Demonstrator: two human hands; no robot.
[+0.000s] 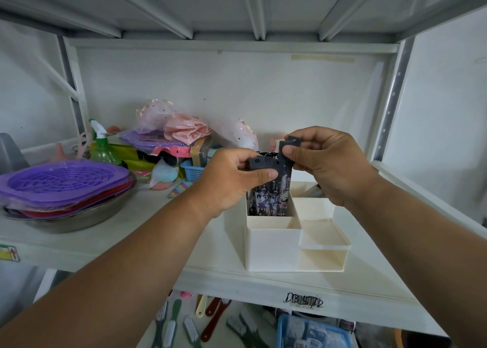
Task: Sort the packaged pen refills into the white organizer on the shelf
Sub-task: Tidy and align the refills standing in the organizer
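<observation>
Left hand (232, 179) pinching dark header of printed refill packs (268, 189) standing in back-left compartment of white plastic organizer (274, 247); right hand (326, 163) pinching another pack's dark header (288, 147) just above. Should lower it straight beside the others — keep upright, avoid snagging headers.

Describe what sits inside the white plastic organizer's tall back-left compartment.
Dark printed refill packets stand upright inside the white plastic organizer, gripped by the left hand. Their lower ends are hidden by the wall.
</observation>
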